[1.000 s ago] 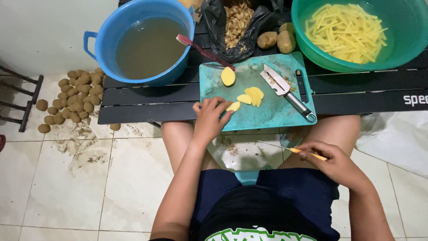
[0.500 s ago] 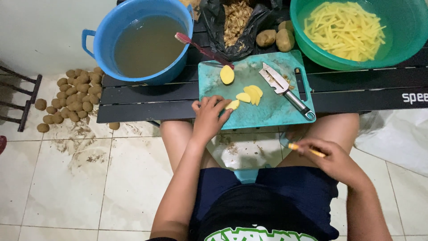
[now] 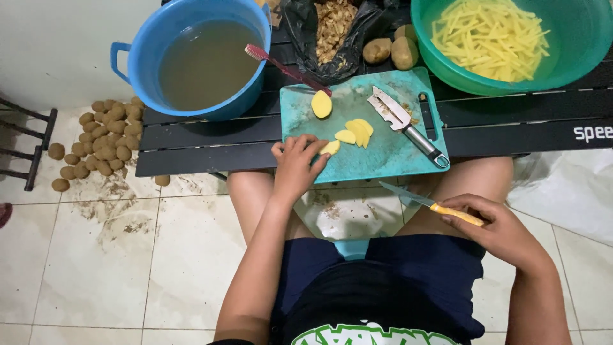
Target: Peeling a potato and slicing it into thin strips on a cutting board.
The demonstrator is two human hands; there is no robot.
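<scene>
Two hands split work: your left hand (image 3: 297,167) had fingers clamped on a potato slice (image 3: 330,147), steadying it; your right hand (image 3: 504,230) gripped the yellow-handled knife (image 3: 429,204), blade clear.

Black plastic bag (image 3: 332,38) at top centre of the black slatted table (image 3: 204,137), open-mouthed, crumpled, holding brownish peelings; sits between the blue tub (image 3: 191,57) and the green basin (image 3: 511,45). White lettering label (image 3: 592,133) on the table's front edge, far right, cut off by the frame.
</scene>
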